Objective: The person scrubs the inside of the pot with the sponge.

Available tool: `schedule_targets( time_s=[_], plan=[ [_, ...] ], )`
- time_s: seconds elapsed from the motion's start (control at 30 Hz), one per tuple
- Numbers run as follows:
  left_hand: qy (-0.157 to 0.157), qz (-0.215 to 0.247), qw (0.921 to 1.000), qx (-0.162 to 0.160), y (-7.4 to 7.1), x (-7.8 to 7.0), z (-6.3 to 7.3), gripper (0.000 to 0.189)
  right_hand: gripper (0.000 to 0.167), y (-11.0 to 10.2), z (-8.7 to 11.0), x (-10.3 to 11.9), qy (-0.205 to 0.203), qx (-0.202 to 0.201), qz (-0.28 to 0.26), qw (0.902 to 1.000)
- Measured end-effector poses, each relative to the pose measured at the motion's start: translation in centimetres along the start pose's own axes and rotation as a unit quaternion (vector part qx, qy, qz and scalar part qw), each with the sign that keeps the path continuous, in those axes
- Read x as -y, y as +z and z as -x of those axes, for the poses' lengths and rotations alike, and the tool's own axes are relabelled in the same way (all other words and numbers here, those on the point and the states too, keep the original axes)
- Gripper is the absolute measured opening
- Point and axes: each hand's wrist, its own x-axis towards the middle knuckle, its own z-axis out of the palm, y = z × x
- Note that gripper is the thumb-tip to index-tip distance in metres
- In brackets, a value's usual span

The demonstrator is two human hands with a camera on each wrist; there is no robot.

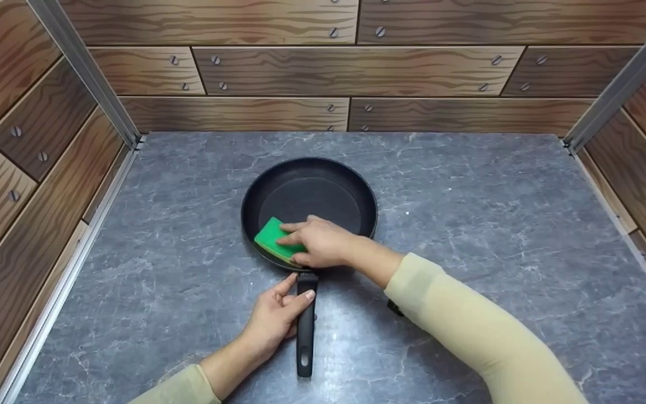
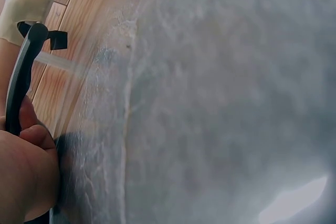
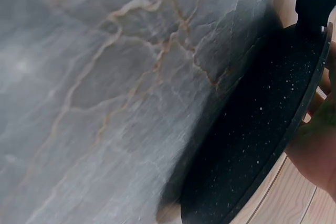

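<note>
A black frying pan sits mid-table, its handle pointing toward me. My left hand grips that handle near the pan, thumb across the top; the left wrist view also shows the left hand around the handle. Inside the pan, at its near left wall, my right hand holds a green sponge with a yellowish underside, fingers spread over it. The right wrist view shows the pan's speckled outer side and part of the right hand behind the rim.
The grey marbled tabletop extends around the pan. Wood-patterned panels stand at the back and both sides, with metal posts at the corners. A small black piece shows beneath the right sleeve.
</note>
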Motion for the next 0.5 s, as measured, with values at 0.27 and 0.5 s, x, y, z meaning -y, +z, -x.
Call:
schedule_targets(
  time_s=[0.27, 0.5],
  plan=[
    [0.003, 0.001, 1.0000, -0.001, 0.1, 0.0, 0.0, 0.083, 0.052, 0.4, -1.2, -0.1, 0.011, -0.019, 0.014, 0.9997],
    [0.001, 0.003, 1.0000, -0.004, 0.1, -0.1, 0.2, 0.083, 0.052, 0.6, -2.1, -0.2, 0.028, -0.043, 0.029, 0.9983]
  ],
)
